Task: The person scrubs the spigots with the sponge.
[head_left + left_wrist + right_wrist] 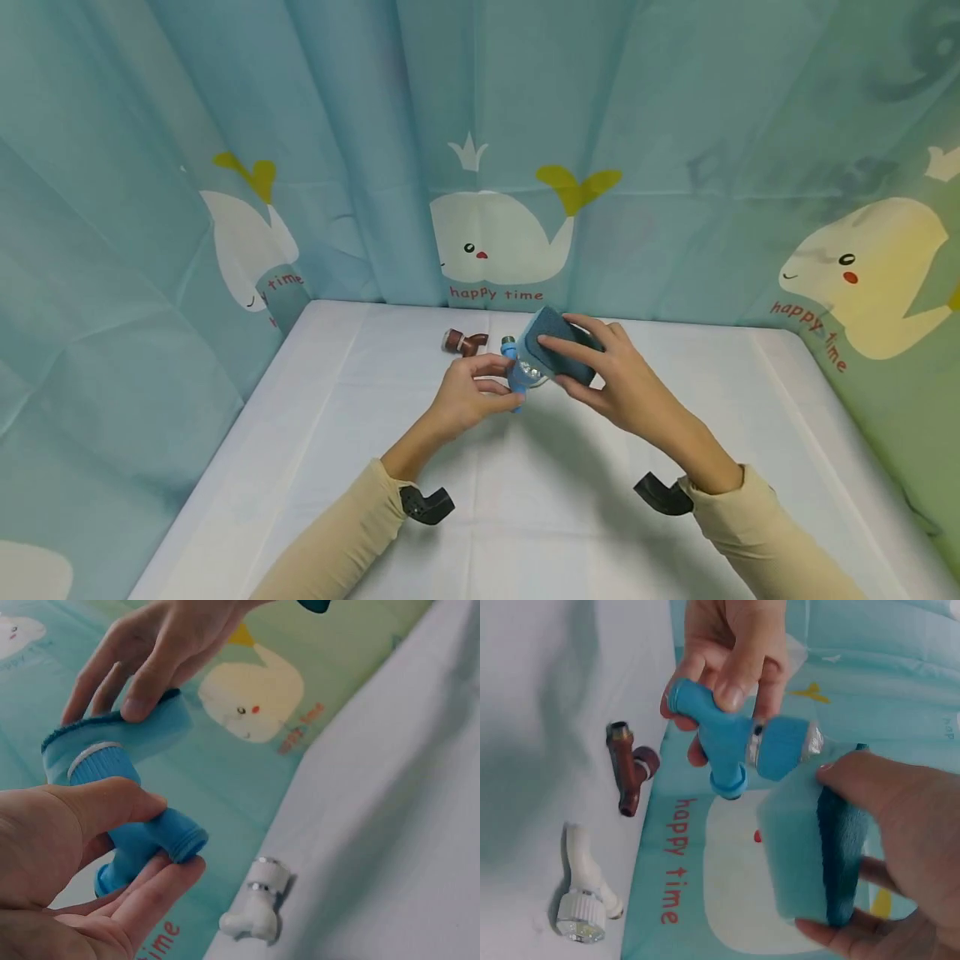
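My left hand (467, 398) grips a blue plastic water tap (724, 746) by its body, with the thumb on one side and fingers on the other. The tap's ribbed knob with a silvery end (784, 746) points toward my right hand (630, 385). That hand pinches a two-layer sponge (795, 847), light teal on one face and dark scouring pad on the other. In the right wrist view the sponge's light face is right at the knob's end. Both hands are held up over the table.
A brown tap (465, 342) lies near the table's back edge, just beyond my left hand. A white tap (583, 889) lies on the white tabletop (360, 417), mostly hidden by the hands in the head view. Whale-print curtains (345, 167) enclose the back and sides.
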{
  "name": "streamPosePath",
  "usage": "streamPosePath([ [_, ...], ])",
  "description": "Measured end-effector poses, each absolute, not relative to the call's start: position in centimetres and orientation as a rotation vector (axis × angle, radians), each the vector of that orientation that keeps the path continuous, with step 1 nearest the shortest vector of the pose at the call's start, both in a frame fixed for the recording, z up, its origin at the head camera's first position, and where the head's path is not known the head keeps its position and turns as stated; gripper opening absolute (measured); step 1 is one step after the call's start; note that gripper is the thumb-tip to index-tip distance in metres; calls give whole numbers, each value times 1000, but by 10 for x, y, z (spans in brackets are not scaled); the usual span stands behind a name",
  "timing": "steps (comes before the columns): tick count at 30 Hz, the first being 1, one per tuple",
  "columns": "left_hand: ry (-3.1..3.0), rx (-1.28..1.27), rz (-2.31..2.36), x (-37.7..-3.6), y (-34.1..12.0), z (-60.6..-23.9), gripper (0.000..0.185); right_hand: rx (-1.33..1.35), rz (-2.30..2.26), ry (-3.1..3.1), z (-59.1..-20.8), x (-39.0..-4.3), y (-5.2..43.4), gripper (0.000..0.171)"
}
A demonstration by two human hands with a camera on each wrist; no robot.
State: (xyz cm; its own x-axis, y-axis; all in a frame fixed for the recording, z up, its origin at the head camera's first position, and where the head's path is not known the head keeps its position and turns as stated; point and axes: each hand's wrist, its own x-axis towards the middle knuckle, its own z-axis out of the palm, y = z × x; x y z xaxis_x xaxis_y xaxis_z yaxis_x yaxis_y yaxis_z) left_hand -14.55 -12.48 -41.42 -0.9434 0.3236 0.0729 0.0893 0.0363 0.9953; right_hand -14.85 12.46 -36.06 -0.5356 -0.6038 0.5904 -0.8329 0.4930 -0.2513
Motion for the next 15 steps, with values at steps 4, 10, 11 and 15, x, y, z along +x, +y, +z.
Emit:
streamPosePath([
  [4, 2186, 449, 1972, -145, -126, -415, 45, 1225, 725, -2350, -362, -147, 124, 56],
  [10, 2185, 443, 1966, -145, -128, -417, 46, 1226, 765, -2366, -366, -146, 128, 57],
  [11, 2175, 446, 1969, -145, -129, -417, 46, 1234, 778, -2367, -366, -146, 128, 57],
  [15, 2102, 465, 1997, -146, -130, -416, 46, 1199, 796, -2355, -369, -149, 136, 59],
])
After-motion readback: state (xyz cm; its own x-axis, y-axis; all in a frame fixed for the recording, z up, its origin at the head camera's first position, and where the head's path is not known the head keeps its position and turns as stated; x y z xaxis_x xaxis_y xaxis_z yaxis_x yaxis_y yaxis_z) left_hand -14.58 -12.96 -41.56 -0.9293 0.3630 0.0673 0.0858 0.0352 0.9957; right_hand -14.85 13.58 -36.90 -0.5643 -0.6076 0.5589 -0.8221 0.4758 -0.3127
